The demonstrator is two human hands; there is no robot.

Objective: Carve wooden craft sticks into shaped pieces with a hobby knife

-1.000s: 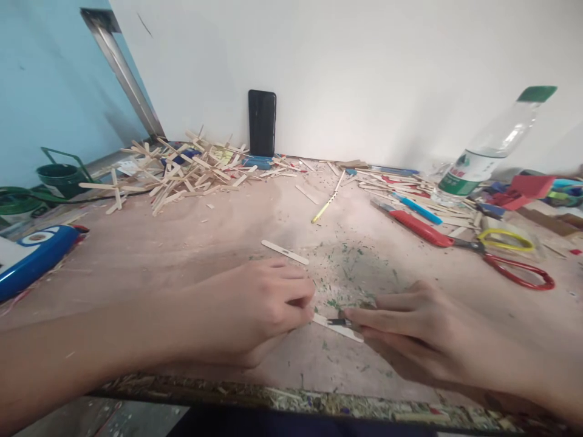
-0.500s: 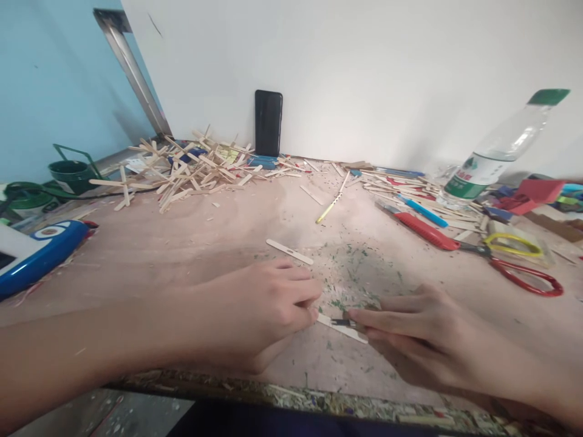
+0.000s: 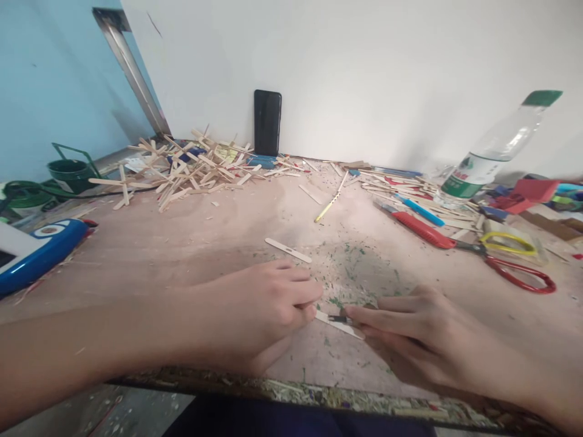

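Observation:
My left hand [image 3: 277, 309] is closed, its fingertips pinching the left end of a wooden craft stick [image 3: 350, 330] against the tabletop. The fingers hide that end of the stick. From the right, my right hand [image 3: 423, 321] grips a small tool with a narrow dark metal tip [image 3: 337, 318]. The tip rests on or just over the stick, and the rest of the tool is mostly covered by my fingers, so its kind is unclear. A second craft stick [image 3: 288, 250] with a small slot lies just beyond my left hand. Green shavings [image 3: 359, 267] are scattered around.
A heap of craft sticks [image 3: 200, 167] lies back left, beside a propped phone [image 3: 268, 123]. On the right are a red-handled utility knife [image 3: 423, 230], a blue pen-like tool [image 3: 419, 209], scissors [image 3: 519, 273] and a tilted bottle [image 3: 483, 164]. A blue-and-white object [image 3: 45, 249] sits left.
The view has shifted very slightly. Both hands, the held stick and the dark-tipped tool keep nearly the same positions relative to one another.

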